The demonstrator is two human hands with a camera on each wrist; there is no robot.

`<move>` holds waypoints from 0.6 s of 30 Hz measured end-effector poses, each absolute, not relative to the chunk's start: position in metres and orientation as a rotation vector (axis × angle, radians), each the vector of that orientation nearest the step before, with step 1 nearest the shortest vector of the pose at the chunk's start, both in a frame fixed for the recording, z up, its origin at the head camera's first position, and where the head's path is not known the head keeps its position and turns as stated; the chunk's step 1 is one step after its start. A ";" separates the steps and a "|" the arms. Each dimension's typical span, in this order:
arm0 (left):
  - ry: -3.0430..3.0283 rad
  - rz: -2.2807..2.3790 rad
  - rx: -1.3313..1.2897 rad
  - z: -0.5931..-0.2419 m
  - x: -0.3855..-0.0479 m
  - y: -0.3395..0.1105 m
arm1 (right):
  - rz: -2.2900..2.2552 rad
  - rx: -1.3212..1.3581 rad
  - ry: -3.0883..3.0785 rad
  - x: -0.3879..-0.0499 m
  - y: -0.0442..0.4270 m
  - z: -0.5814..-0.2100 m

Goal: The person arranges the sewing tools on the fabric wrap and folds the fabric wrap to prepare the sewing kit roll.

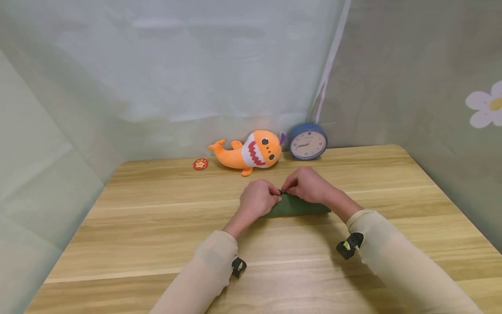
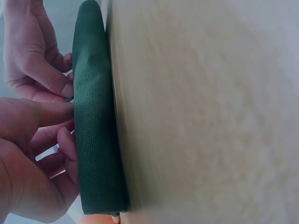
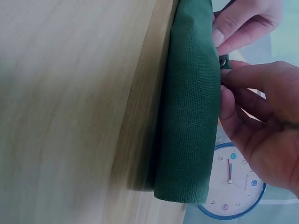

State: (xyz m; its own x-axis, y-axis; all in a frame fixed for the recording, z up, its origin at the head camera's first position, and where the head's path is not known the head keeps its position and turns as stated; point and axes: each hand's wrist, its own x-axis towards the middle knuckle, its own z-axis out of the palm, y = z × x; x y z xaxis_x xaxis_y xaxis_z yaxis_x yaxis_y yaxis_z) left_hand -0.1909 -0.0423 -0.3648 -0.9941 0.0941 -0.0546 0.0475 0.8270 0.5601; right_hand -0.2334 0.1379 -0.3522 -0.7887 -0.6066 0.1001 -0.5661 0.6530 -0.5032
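A rolled green canvas bundle (image 1: 298, 206) lies lengthwise on the table between both hands. My left hand (image 1: 256, 198) pinches its top edge left of the middle, with the thumb against the cloth. My right hand (image 1: 307, 185) pinches at the same edge just to the right, fingertips close to the left ones. Between the fingertips a small dark green tab (image 3: 224, 61) with a round metal fitting shows in the right wrist view. The bundle's near side is smooth in the left wrist view; its far side is hidden.
An orange plush shark (image 1: 251, 152) lies behind the hands at the table's (image 1: 157, 244) back edge. To its right stands a blue round clock (image 1: 307, 143); to its left lies a red disc with a star (image 1: 200, 164). Fabric walls (image 1: 235, 65) enclose the back and sides.
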 end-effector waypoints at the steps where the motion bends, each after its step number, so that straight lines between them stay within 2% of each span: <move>1: 2.926 0.890 0.109 -0.365 -0.191 -0.042 | -0.794 -1.019 2.792 -0.233 0.138 -0.352; 18: 2.942 0.846 0.079 -0.368 -0.193 -0.043 | -0.553 -1.383 2.854 -0.220 0.140 -0.354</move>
